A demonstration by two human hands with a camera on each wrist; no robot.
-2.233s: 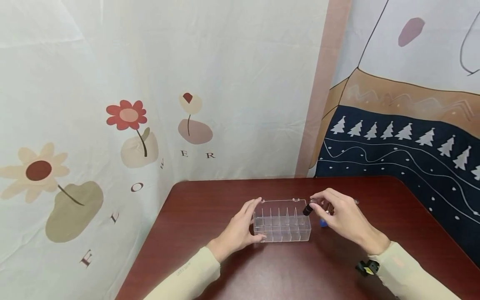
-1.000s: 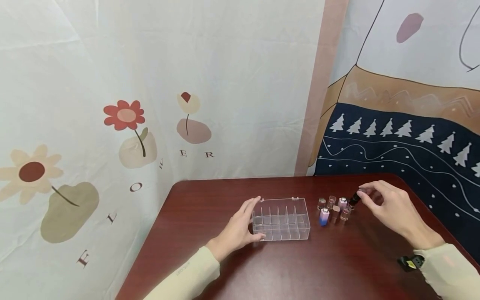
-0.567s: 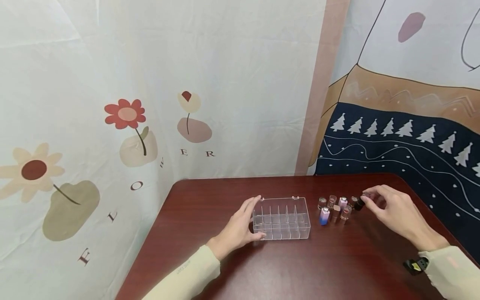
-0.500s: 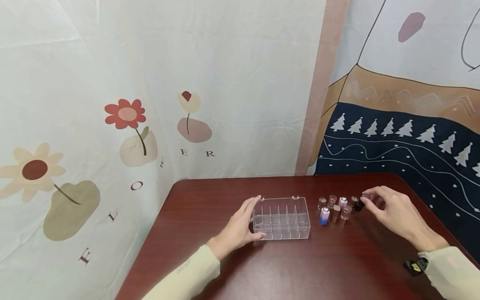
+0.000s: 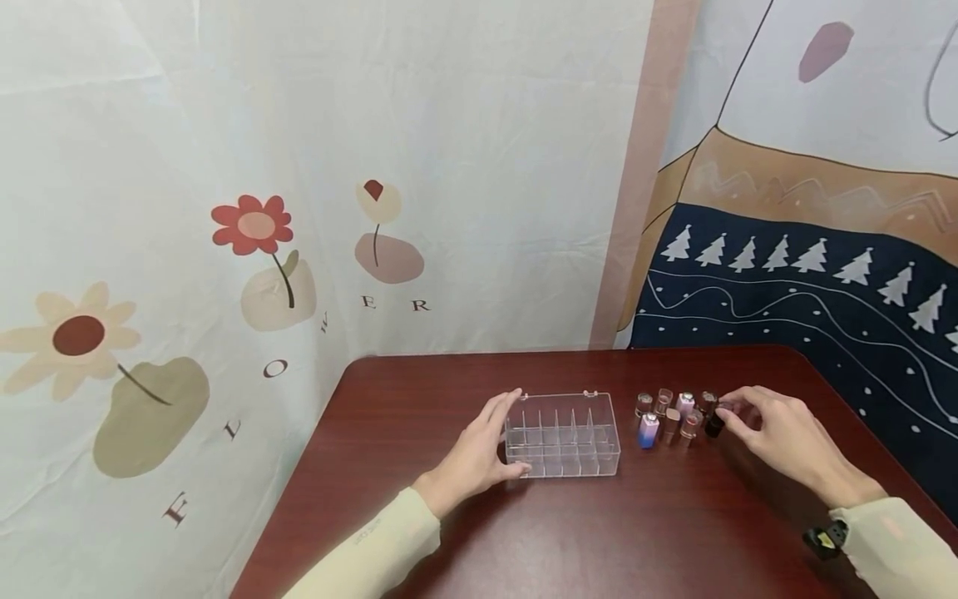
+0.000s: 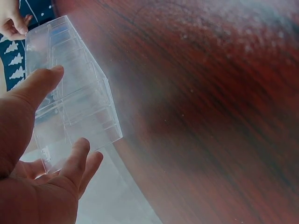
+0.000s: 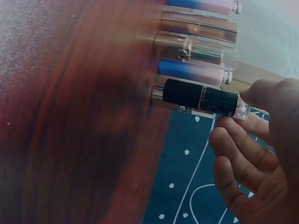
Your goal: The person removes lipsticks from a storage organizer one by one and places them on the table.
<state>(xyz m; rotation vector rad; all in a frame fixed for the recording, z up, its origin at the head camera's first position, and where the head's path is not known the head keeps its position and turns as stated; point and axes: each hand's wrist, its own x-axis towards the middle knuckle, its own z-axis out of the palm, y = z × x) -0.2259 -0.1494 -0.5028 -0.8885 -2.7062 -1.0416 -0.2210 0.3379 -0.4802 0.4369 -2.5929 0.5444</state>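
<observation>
A clear plastic box with compartments sits on the table, and my left hand holds it by its left end, thumb in front and fingers behind. The left wrist view shows the thumb lying on the clear box. My right hand pinches the clear top of a black lipstick tube between thumb and fingers. This black lipstick stands nearly upright, low at the right side of a group of lipsticks. A pink-and-blue lipstick is at the front left of that group.
Several other lipsticks, among them a brown one, a clear-capped one and another pink one, stand upright right of the box. The dark red table meets a flower-print cloth at its back edge.
My right hand has carried the black lipstick from the box's right corner to the right side of the group, then lowered it slightly toward me. My left hand has stayed at the box.
</observation>
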